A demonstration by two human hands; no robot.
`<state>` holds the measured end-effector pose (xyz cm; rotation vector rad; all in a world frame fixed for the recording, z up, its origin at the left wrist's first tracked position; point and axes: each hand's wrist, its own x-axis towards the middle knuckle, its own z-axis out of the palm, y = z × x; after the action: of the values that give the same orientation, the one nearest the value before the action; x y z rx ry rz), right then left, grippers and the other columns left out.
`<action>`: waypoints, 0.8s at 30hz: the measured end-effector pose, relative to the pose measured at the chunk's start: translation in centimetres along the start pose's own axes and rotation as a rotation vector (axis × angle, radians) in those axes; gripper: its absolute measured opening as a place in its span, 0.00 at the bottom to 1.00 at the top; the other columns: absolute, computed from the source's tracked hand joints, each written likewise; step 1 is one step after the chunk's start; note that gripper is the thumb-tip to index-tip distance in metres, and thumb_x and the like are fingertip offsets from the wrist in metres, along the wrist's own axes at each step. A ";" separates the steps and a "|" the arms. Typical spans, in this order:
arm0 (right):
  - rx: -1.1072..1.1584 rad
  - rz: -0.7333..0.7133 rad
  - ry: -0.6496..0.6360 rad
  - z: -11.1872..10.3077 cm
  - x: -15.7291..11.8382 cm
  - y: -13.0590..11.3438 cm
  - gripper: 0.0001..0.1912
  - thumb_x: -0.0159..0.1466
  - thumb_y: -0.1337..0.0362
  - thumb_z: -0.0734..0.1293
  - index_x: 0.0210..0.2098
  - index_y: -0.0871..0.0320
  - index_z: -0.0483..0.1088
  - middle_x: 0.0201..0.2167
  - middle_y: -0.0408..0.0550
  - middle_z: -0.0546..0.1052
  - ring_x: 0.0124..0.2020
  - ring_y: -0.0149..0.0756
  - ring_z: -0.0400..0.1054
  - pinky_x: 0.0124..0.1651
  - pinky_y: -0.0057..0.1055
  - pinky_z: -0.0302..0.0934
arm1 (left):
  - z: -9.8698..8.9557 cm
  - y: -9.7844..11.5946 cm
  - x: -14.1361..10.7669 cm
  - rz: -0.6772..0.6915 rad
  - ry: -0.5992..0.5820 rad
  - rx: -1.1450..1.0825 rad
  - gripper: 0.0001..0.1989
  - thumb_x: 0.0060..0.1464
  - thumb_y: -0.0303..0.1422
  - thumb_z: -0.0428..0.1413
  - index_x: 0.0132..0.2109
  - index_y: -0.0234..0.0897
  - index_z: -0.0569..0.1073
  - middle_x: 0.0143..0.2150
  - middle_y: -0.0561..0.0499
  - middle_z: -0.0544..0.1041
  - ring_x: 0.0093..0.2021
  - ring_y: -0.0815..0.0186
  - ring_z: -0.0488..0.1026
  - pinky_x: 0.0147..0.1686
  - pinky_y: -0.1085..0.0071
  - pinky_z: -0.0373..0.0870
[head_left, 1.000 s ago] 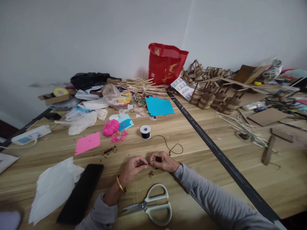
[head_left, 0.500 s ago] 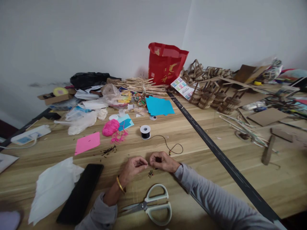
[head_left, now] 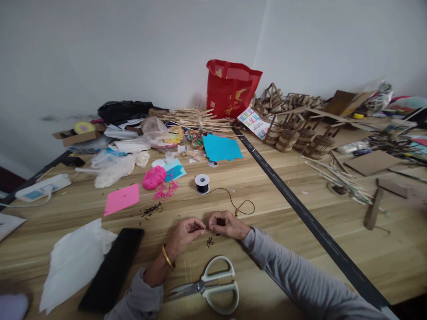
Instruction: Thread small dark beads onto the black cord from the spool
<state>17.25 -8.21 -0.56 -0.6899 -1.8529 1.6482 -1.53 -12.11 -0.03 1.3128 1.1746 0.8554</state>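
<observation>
My left hand (head_left: 187, 232), with a gold bangle at the wrist, is closed in a pinch. Its fingertips almost meet those of my right hand (head_left: 227, 225), which is pinched as well. Whatever lies between the fingertips is too small to make out. Just below them on the table is a little cluster of dark beads (head_left: 210, 242). White-handled scissors (head_left: 217, 284) lie nearer to me with the blades pointing left. Beyond the hands stands a spool of black cord (head_left: 202, 183); its cord (head_left: 230, 194) runs right into a loop with a small bead at its end.
To the left lie a black phone (head_left: 111, 269), white tissue (head_left: 75, 264), a pink card (head_left: 122, 199) and small dark pieces (head_left: 151, 210). Pink yarn (head_left: 154, 177), blue paper (head_left: 223, 147), a red bag (head_left: 231, 89) and small woven baskets (head_left: 300, 138) are farther back. A wooden mallet (head_left: 373, 209) lies right.
</observation>
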 end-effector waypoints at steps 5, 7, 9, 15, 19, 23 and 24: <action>0.013 -0.006 0.010 0.0 0.1 0.3 0.16 0.57 0.55 0.67 0.27 0.64 0.66 0.21 0.41 0.64 0.22 0.25 0.55 0.26 0.23 0.51 | 0.0 -0.1 0.0 -0.004 -0.004 0.004 0.07 0.40 0.30 0.60 0.29 0.31 0.73 0.25 0.51 0.74 0.26 0.69 0.68 0.29 0.73 0.63; 0.011 -0.002 0.011 0.0 0.1 0.4 0.16 0.56 0.55 0.67 0.27 0.64 0.67 0.21 0.41 0.64 0.22 0.25 0.55 0.26 0.22 0.51 | 0.0 -0.1 0.0 -0.006 -0.002 0.001 0.07 0.40 0.30 0.60 0.28 0.31 0.73 0.25 0.51 0.74 0.26 0.69 0.68 0.29 0.74 0.62; 0.005 0.004 0.006 0.0 0.1 0.3 0.15 0.57 0.56 0.67 0.27 0.64 0.67 0.21 0.41 0.64 0.22 0.24 0.55 0.26 0.22 0.50 | 0.0 -0.1 0.0 -0.003 0.000 -0.006 0.07 0.40 0.30 0.60 0.28 0.30 0.73 0.25 0.51 0.74 0.26 0.69 0.68 0.28 0.74 0.62; -0.013 0.011 0.003 0.1 0.0 0.0 0.14 0.57 0.57 0.67 0.27 0.65 0.67 0.21 0.41 0.65 0.22 0.24 0.56 0.26 0.22 0.51 | 0.0 -0.1 0.0 -0.006 -0.001 -0.005 0.07 0.39 0.30 0.60 0.28 0.30 0.73 0.24 0.52 0.74 0.25 0.70 0.68 0.28 0.74 0.63; -0.033 0.014 0.013 0.1 0.0 -0.1 0.15 0.56 0.56 0.67 0.27 0.64 0.67 0.21 0.41 0.65 0.22 0.24 0.56 0.26 0.22 0.51 | 0.0 0.2 0.0 0.003 0.001 0.004 0.07 0.39 0.30 0.60 0.28 0.31 0.73 0.24 0.52 0.74 0.26 0.69 0.68 0.29 0.74 0.63; -0.039 0.012 0.012 0.1 0.0 -0.2 0.15 0.56 0.56 0.67 0.27 0.65 0.67 0.21 0.41 0.65 0.22 0.25 0.56 0.26 0.22 0.52 | 0.1 0.3 -0.1 -0.008 -0.002 0.013 0.07 0.40 0.31 0.60 0.28 0.31 0.73 0.25 0.51 0.75 0.27 0.69 0.68 0.30 0.73 0.64; -0.041 0.012 0.012 0.1 0.0 -0.3 0.15 0.57 0.56 0.67 0.27 0.65 0.67 0.21 0.41 0.65 0.22 0.25 0.56 0.26 0.22 0.52 | 0.1 0.3 -0.1 -0.010 0.000 0.012 0.07 0.40 0.31 0.60 0.29 0.31 0.73 0.25 0.51 0.75 0.27 0.69 0.68 0.29 0.73 0.63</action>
<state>17.14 -8.33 -0.29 -0.7285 -1.8823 1.6136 -1.46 -12.19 0.27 1.3153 1.1868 0.8424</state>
